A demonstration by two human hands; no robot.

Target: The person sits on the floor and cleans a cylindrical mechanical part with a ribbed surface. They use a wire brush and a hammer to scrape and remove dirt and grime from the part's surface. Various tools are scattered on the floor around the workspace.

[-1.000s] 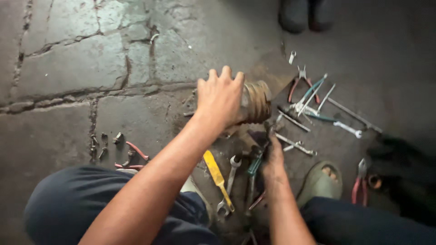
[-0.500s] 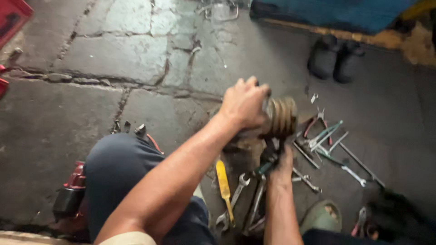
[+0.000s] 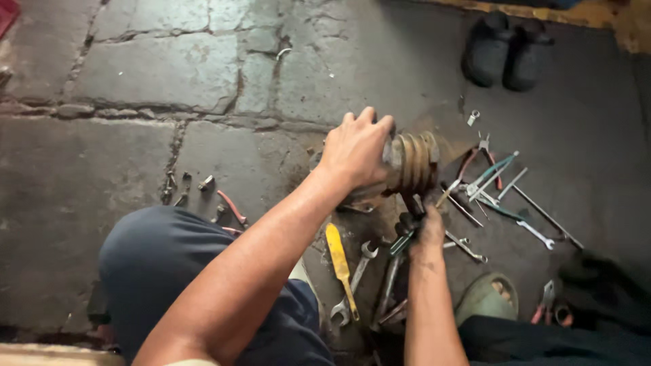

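My left hand (image 3: 356,152) is clamped over the near end of a rusty grooved pulley (image 3: 415,163), which lies on its side just above the stone floor. Right below the pulley, my right hand (image 3: 426,229) is closed around a dark tool (image 3: 409,203) that points up at the pulley's underside. The tool's tip is hidden behind the pulley. Both forearms reach out over my knees in dark trousers.
A yellow-handled screwdriver (image 3: 338,257) and wrenches (image 3: 356,278) lie between my knees. More wrenches and red-handled pliers (image 3: 475,163) are scattered right of the pulley. Small bolts (image 3: 203,183) lie to the left, black shoes (image 3: 508,51) at the top right, a green sandal (image 3: 485,298) at the lower right.
The view has swung about, so the pulley sits further right in the picture. Both hands keep the same hold on the pulley and the tool.
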